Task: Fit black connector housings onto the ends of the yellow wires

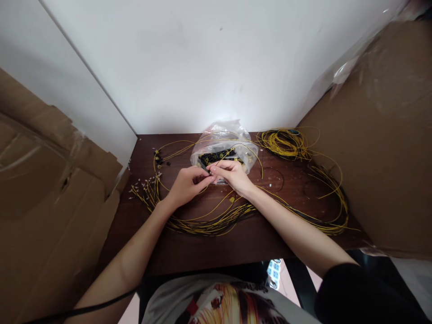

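Note:
My left hand [186,184] and my right hand [232,175] meet over the middle of a dark wooden table [256,238]. Both pinch a small black part [205,169] with a thin yellow wire running from it. Just behind the fingers lies a clear plastic bag [221,144] holding black and yellow connectors. A long bundle of yellow wires [209,222] curves under my wrists.
A coil of yellow wire [285,141] lies at the back right, with more strands looping along the right edge [332,202]. Wire ends with small terminals [145,186] fan out at the left. Cardboard sheets [50,189] flank the table on both sides; a white wall stands behind.

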Available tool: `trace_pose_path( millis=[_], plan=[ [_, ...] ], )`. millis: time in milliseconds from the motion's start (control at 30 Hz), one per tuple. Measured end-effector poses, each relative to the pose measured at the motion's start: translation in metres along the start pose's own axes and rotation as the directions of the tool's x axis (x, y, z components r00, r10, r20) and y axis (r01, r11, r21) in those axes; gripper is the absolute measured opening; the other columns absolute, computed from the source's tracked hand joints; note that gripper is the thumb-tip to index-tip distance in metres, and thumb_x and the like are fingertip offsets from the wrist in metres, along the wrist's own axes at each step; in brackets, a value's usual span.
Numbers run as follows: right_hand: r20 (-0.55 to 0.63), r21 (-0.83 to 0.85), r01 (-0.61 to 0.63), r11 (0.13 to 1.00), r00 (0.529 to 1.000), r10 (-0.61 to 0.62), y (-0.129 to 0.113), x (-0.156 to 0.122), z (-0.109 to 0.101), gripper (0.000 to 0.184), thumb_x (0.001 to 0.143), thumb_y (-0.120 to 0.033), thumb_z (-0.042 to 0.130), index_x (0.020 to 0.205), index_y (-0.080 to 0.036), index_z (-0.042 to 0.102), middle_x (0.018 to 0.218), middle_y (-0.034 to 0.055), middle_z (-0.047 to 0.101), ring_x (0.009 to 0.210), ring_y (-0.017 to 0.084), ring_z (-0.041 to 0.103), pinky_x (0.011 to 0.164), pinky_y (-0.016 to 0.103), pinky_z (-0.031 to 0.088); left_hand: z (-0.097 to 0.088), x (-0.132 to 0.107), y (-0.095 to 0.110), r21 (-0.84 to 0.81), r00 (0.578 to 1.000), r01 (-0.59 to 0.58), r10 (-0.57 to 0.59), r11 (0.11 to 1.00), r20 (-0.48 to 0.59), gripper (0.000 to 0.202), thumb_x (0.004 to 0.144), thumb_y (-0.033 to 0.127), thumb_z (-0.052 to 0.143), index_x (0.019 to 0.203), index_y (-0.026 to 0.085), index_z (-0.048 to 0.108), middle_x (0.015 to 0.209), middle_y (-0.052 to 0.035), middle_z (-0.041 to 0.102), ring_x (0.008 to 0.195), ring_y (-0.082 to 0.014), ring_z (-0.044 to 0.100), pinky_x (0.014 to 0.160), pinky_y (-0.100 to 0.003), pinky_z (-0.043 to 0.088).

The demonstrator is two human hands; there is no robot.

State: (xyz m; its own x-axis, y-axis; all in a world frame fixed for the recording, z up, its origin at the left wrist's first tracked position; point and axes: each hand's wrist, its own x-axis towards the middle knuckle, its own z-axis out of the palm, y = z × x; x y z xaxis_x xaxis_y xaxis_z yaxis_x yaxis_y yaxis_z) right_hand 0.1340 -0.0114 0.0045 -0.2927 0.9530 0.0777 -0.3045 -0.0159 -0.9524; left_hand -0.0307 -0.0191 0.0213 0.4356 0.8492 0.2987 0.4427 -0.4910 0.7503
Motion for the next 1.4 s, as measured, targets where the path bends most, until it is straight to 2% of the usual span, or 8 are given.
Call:
trace_pose_path(
  millis=[233,367,600,767,1033,1400],
  plan=[
    [-0.069,-0.014,0.046,0.999,0.997,-0.047,0.0047,0.0007,-0.0015,0.023,0.068,-0.036,0.07,0.077,-0.015,0.07,0.064,0.0008,0.064,0.052,0.008,0.056,0.053,0.023,0.049,0.0008,0.0005,-0.0001,-0.001,1.0,-0.007,0.008,1.0,0.023,0.025,0.082,0.031,0.052,0.069,0.015,0.066,0.066,-0.0028,0.064,0.06,-0.0116,0.051,0.06,-0.023,0.037],
    [-0.104,0.031,0.057,0.998,0.993,-0.054,0.0067,0.0013,-0.0022,0.023,0.069,-0.036,0.069,0.077,-0.015,0.07,0.064,0.0008,0.063,0.053,0.008,0.056,0.053,0.022,0.047,0.0001,0.0019,0.0022,-0.046,0.999,-0.001,0.003,0.999,0.044,0.028,0.083,0.03,0.049,0.066,0.014,0.065,0.067,-0.0028,0.065,0.063,-0.0125,0.054,0.064,-0.023,0.04],
    [-0.168,0.157,0.011,0.988,0.986,0.015,0.0013,0.0012,0.0003,0.024,0.066,-0.033,0.073,0.078,-0.013,0.069,0.064,0.0011,0.064,0.055,0.008,0.058,0.054,0.021,0.049,-0.0008,0.0029,0.0032,-0.112,0.994,0.099,-0.094,0.989,0.049,0.03,0.082,0.033,0.05,0.066,0.014,0.066,0.062,-0.0014,0.063,0.057,-0.0111,0.051,0.058,-0.021,0.038],
    [-0.141,0.137,0.007,0.991,0.99,0.013,0.003,0.0025,-0.001,0.024,0.066,-0.033,0.073,0.079,-0.013,0.068,0.066,0.001,0.065,0.058,0.008,0.06,0.056,0.021,0.052,-0.0008,0.004,0.001,-0.203,0.988,0.145,-0.132,0.968,0.078,0.029,0.083,0.032,0.049,0.068,0.014,0.065,0.064,-0.0013,0.063,0.059,-0.0106,0.051,0.061,-0.021,0.039],
    [-0.073,0.061,0.047,0.997,0.996,-0.043,0.0099,0.0039,-0.0042,0.021,0.065,-0.029,0.074,0.078,-0.015,0.068,0.077,0.0023,0.067,0.062,0.008,0.063,0.063,0.023,0.055,-0.0013,0.0054,-0.0009,-0.246,0.987,0.153,-0.138,0.957,0.08,0.029,0.083,0.032,0.049,0.066,0.014,0.063,0.061,-0.0009,0.06,0.057,-0.0098,0.048,0.059,-0.021,0.038],
    [-0.11,0.014,0.065,0.998,0.992,-0.063,0.0027,0.0021,-0.001,0.025,0.068,-0.035,0.071,0.073,-0.013,0.063,0.069,0.0019,0.068,0.054,0.01,0.063,0.052,0.022,0.055,-0.0024,0.0051,-0.004,-0.17,0.985,0.15,-0.133,0.974,0.111,0.032,0.084,0.034,0.047,0.066,0.012,0.062,0.063,-0.0016,0.061,0.059,-0.01,0.047,0.06,-0.021,0.037]
  ],
)
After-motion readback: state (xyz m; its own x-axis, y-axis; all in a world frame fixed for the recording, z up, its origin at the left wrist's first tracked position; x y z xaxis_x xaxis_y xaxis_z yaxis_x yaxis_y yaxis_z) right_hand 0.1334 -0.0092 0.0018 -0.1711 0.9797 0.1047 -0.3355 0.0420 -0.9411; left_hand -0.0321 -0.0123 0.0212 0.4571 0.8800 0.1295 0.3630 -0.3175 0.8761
